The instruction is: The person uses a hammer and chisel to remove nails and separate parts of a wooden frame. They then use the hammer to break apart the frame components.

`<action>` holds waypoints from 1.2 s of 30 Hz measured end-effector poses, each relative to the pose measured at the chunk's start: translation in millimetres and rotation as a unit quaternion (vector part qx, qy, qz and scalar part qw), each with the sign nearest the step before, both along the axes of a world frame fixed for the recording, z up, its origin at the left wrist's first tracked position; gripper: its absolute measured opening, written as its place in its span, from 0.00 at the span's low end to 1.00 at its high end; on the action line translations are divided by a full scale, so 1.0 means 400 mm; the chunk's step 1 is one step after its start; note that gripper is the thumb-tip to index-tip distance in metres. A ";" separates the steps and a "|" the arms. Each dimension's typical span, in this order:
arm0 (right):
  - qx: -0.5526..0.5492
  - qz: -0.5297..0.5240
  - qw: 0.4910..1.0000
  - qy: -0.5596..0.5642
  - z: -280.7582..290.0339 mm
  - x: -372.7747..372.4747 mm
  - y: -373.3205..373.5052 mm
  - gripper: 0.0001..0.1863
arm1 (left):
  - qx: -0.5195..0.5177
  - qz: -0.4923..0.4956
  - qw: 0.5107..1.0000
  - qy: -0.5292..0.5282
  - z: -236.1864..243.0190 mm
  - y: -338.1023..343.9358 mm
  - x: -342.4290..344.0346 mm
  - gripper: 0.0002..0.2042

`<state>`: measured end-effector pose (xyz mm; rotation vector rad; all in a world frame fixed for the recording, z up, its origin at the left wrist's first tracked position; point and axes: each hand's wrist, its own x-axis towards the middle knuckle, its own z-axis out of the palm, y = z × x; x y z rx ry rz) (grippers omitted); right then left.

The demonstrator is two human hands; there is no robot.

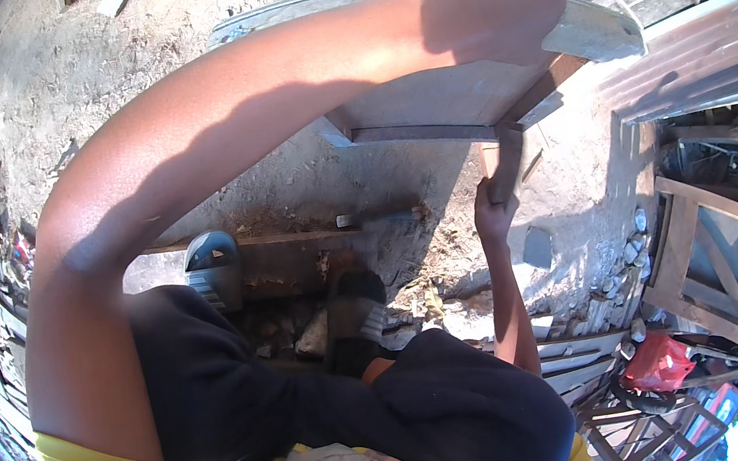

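My left arm reaches across the upper part of the view, and my left hand [503, 10] is closed over the corner of a shallow wooden frame [421, 134] backed with a flat panel. Its fingertips are turned away from view. Below that corner, my right hand [492, 212] grips a dark, blocky wooden piece [509, 162], slightly blurred. The upper end of this piece meets or overlaps the frame's lower corner; I cannot tell whether they touch. A pale board end [595, 30] sticks out to the right of my left hand.
Below the frame lies a wooden beam [286, 252] on dirt ground, beside my sandalled feet [214, 268]. Slatted wooden frames [727, 263] lean at the right, near a red bag [658, 362]. Corrugated metal sheets [698, 71] lie at the upper right. Stones and rubble [628, 273] line the right side.
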<state>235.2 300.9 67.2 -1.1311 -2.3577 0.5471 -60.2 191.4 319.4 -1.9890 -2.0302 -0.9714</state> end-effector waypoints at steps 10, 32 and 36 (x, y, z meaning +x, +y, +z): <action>-0.332 -0.120 0.935 0.020 0.085 0.021 -0.154 0.08 | 0.012 0.048 0.999 0.011 -0.016 0.009 -0.052 0.15; -0.150 0.036 0.987 -0.052 0.133 -0.083 -0.225 0.14 | -0.082 0.018 0.996 -0.033 0.031 -0.006 -0.074 0.19; 0.001 0.237 0.969 0.072 0.246 -0.187 -0.237 0.19 | -0.135 0.055 0.989 -0.015 0.058 -0.060 -0.087 0.24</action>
